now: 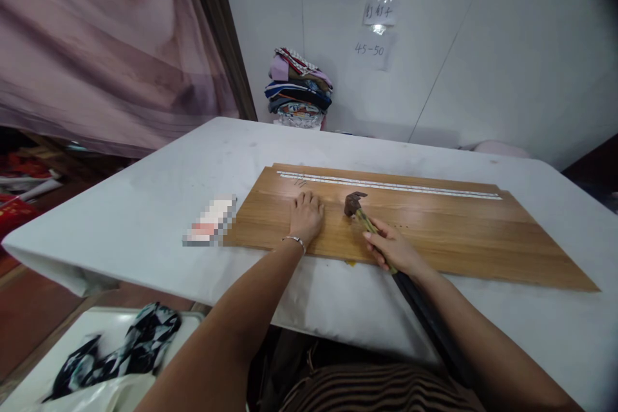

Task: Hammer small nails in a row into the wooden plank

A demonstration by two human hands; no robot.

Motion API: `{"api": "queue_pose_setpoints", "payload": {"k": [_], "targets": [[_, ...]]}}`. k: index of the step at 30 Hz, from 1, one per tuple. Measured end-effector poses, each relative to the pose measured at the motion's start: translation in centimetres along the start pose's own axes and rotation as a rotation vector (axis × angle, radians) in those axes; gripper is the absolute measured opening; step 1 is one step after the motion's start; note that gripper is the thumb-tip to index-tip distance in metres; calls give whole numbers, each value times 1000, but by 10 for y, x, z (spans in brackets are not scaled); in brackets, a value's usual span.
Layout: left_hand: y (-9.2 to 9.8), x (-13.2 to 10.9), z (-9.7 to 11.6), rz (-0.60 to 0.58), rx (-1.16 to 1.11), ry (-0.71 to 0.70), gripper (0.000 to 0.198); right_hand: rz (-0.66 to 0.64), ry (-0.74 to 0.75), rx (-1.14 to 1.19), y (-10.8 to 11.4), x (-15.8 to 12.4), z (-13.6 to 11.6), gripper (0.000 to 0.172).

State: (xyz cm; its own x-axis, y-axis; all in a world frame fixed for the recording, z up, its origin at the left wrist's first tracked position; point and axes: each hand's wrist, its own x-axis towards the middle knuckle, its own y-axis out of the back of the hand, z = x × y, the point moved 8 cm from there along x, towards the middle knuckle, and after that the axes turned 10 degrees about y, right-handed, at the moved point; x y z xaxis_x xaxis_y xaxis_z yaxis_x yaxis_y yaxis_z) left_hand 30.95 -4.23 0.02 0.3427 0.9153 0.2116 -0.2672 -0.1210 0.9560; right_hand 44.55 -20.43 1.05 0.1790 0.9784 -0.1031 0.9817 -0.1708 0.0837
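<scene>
A wooden board lies flat on the white-covered table. My left hand rests palm down on its left part, fingers slightly apart and bent toward the wood; their undersides are hidden. Just beyond those fingertips are several loose nails. My right hand is wrapped around the handle of a claw hammer. The hammer's rusty head is over the middle of the board, to the right of my left hand. Several small dark dots, too small to make out, form a row right of the hammer.
Two white measuring strips run along the board's far side. A pixelated flat object lies left of the board on the table. Folded cloths are stacked by the wall. Patterned fabric lies on a white stool at lower left.
</scene>
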Motion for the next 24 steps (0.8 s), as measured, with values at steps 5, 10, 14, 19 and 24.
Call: {"api": "queue_pose_setpoints", "payload": {"k": [5, 10, 14, 19, 24], "targets": [[1, 0, 0, 3, -7, -5, 34, -9, 0, 6, -1, 0, -1, 62], [0, 0, 0, -6, -19, -3, 33, -2, 7, 0, -1, 0, 0, 64], [0, 0, 0, 2, -24, -1, 34, -2, 9, 0, 0, 0, -1, 62], [0, 0, 0, -6, -27, 2, 34, -8, 2, 1, -1, 1, 0, 63], [1, 0, 1, -12, -21, 0, 34, 5, 3, 2, 0, 1, 1, 65]]}}
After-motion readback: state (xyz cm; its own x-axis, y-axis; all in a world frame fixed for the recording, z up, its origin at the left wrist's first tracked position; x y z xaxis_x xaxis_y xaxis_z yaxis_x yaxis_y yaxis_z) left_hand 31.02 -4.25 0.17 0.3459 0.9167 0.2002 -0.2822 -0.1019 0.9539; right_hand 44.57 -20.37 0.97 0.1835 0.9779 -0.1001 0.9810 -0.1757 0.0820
